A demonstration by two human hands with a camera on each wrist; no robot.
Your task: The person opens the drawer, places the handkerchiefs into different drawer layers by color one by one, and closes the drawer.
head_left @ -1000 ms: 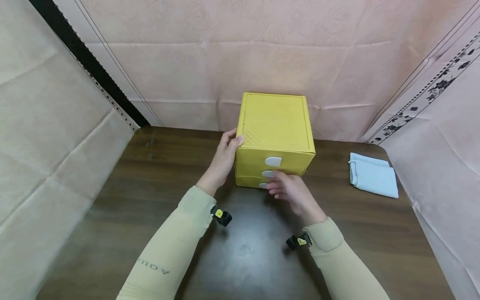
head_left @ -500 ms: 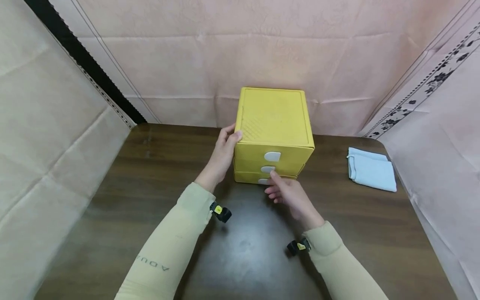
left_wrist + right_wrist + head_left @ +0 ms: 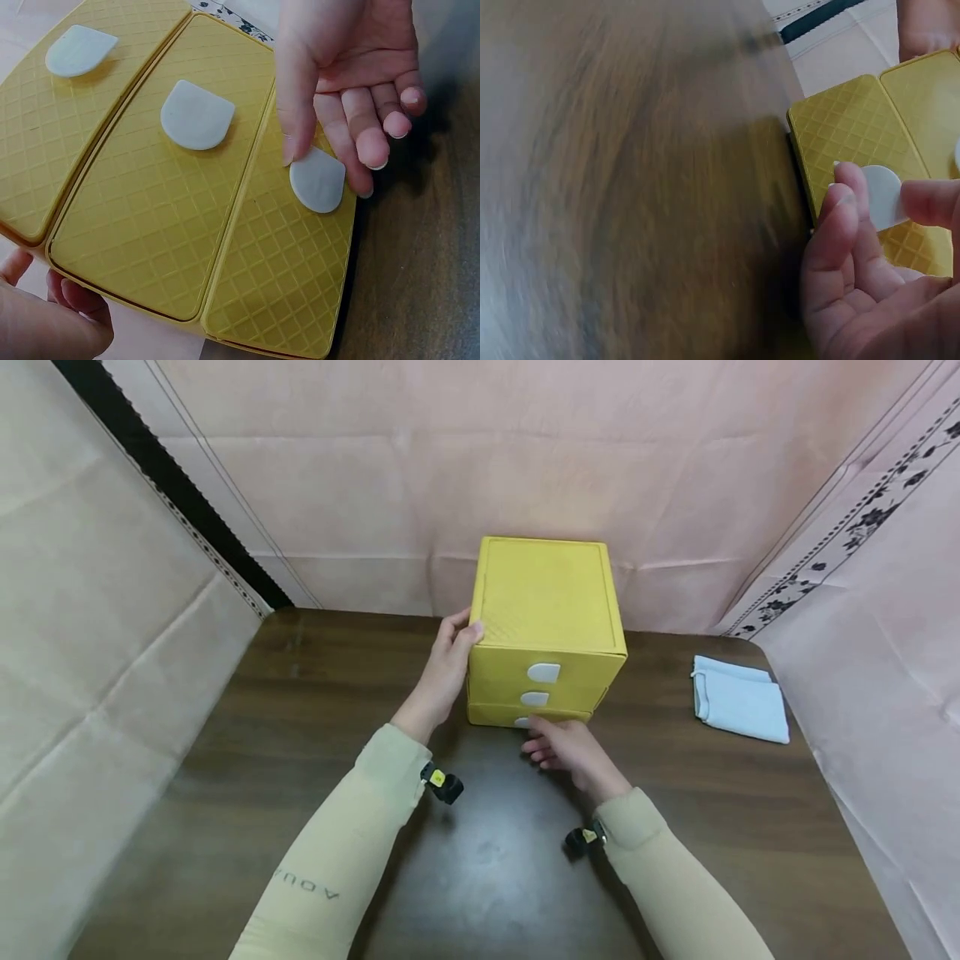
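Observation:
A yellow drawer box with three stacked drawers and white tab handles stands at the table's back. My left hand rests against its left side, thumb near the top front edge; in the left wrist view, part of that hand shows beside the box. At the bottom drawer, my right hand pinches the lowest white handle between thumb and fingers. The right wrist view has the thumb and index finger on opposite edges of this handle. All three drawers look closed.
A folded light blue cloth lies on the dark wooden table, right of the box. Pale fabric hangs behind the table and at both sides. Black wrist cameras sit on both wrists.
My right hand has moved down and slightly left from near the middle handle to the bottom one. The left hand stays at the box's side. The view has shifted slightly.

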